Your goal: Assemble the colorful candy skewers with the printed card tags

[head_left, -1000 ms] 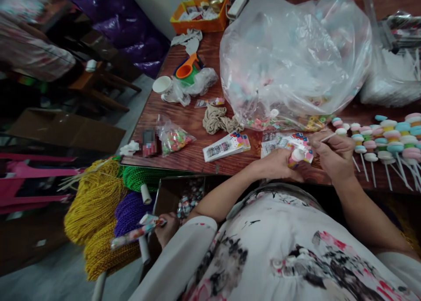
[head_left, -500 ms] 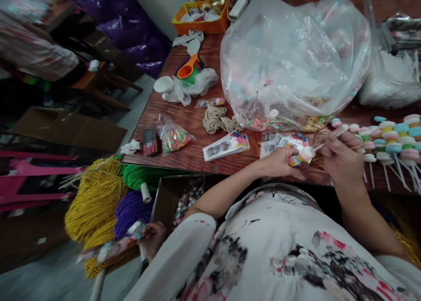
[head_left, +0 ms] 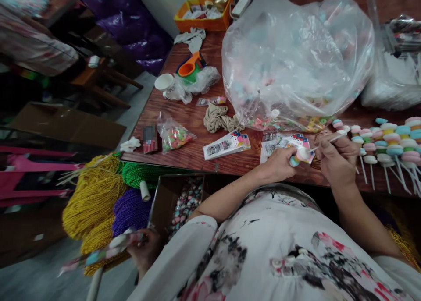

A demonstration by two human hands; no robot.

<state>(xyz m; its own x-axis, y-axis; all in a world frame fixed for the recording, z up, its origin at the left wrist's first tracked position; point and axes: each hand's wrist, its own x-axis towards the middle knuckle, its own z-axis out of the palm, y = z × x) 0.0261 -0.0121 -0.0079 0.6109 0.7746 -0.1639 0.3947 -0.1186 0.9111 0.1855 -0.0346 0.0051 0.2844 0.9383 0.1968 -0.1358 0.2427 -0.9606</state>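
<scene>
My left hand (head_left: 279, 164) is closed round a small stack of pastel candy pieces (head_left: 298, 156), white on top and blue below. Just to its right, my right hand (head_left: 338, 154) pinches a thin white stick (head_left: 327, 140), whose lower end meets the white piece. Beyond both hands lies a big clear plastic bag (head_left: 296, 60) of pastel pieces. Finished-looking candy skewers (head_left: 391, 141) on white sticks lie in rows to the right. Printed packets (head_left: 278, 144) rest partly behind my left hand, and another pile of labels (head_left: 225, 146) is further left.
On the table (head_left: 184, 156) are a small bag of candies (head_left: 176, 136), a beige cloth (head_left: 217, 118), a white cup (head_left: 164, 82) and an orange tray (head_left: 202, 23). Another person's hand (head_left: 144, 248) holds a candy skewer at the lower left, beside yellow cord (head_left: 95, 200).
My right hand has moved slightly down and left with the stick, and the stack in my left hand has turned. The other person's hand and skewer have shifted left and down.
</scene>
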